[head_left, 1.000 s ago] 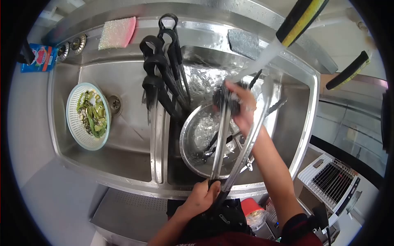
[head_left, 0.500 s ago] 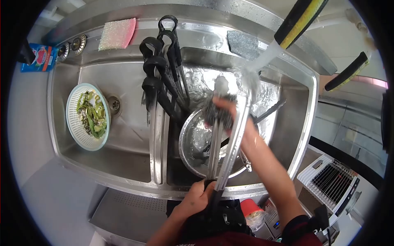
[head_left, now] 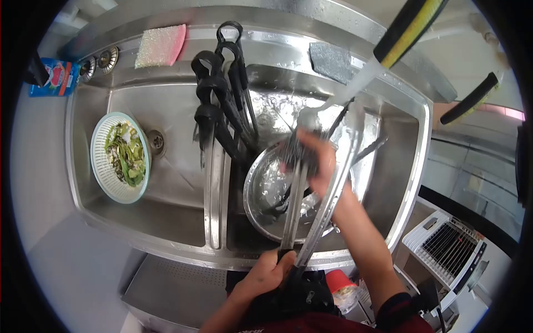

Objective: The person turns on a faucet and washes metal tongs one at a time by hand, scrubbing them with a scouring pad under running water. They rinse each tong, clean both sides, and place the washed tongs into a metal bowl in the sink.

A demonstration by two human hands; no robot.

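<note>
My left hand (head_left: 265, 276) is closed round the black joined end of a pair of long metal tongs (head_left: 292, 213), low at the sink's front edge. The tongs' two arms spread apart over a metal bowl (head_left: 248, 205) of water. My right hand (head_left: 322, 161) is wrapped round the far part of one arm. A dark, motion-blurred thing there, perhaps a scrubber, cannot be made out clearly. The tongs' other arm passes over my right wrist. Water from a hose (head_left: 408, 33) splashes near my right hand. Black utensils lie partly in the bowl and beyond it.
Several black-looped utensils (head_left: 208, 83) rest by the sink divider (head_left: 215, 213). A basket (head_left: 99, 161) of green scraps stands in the left basin, beside a drain (head_left: 157, 141). On the back ledge lie a pink sponge (head_left: 161, 47) and a grey scouring pad (head_left: 330, 60).
My right hand has shifted slightly on the tongs' arm. The tongs' other arm has swung a little to the right. My left hand keeps its hold on the joined end.
</note>
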